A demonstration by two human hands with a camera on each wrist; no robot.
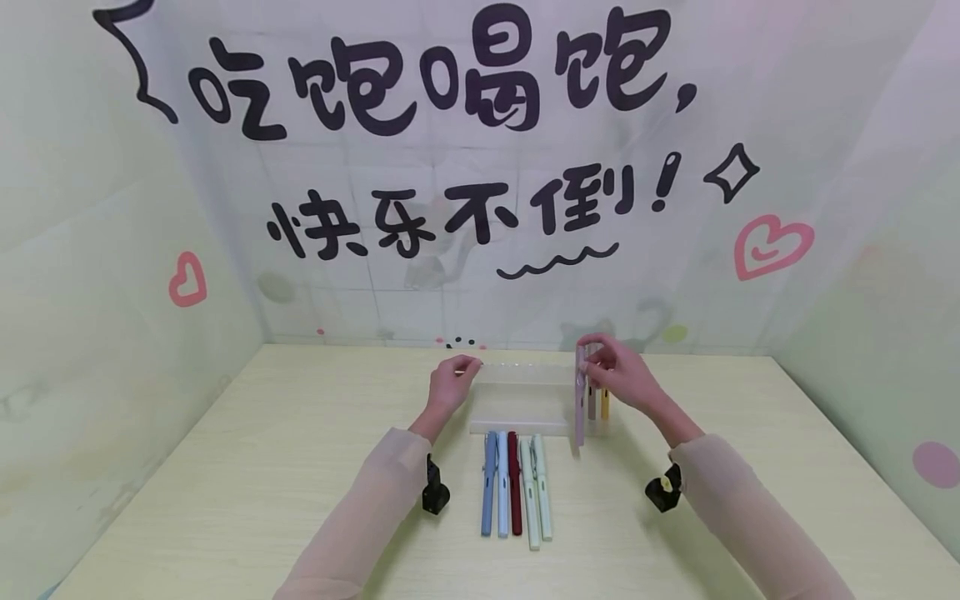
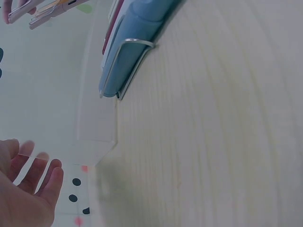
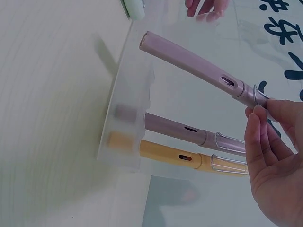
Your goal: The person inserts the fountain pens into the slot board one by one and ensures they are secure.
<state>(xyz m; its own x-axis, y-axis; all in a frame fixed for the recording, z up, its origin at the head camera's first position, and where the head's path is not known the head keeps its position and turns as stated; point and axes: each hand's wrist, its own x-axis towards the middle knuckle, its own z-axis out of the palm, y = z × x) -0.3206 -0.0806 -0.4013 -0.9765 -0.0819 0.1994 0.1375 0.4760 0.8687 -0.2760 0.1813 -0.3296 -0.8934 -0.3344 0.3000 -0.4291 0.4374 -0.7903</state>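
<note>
My right hand [image 1: 624,377] pinches a light purple pen [image 3: 189,64] by its capped end, near the metal clip. The pen's other end points down at the front of a clear plastic pen rack [image 1: 517,427], tilted in the right wrist view. Beside it, a mauve pen [image 3: 173,126] and a yellow pen [image 3: 168,153] stand in the rack's right end, their lower ends behind the frosted front wall. At the rack's left end, my left hand [image 1: 452,385] holds its upper edge between thumb and fingers, which show partly through the plastic in the left wrist view.
In front of the rack lie a blue pen [image 1: 488,492], a light blue pen [image 1: 502,487], a dark red pen [image 1: 514,492] and two pale green pens [image 1: 529,500], side by side on the wooden table [image 1: 300,433]. A printed backdrop [image 1: 420,312] rises behind.
</note>
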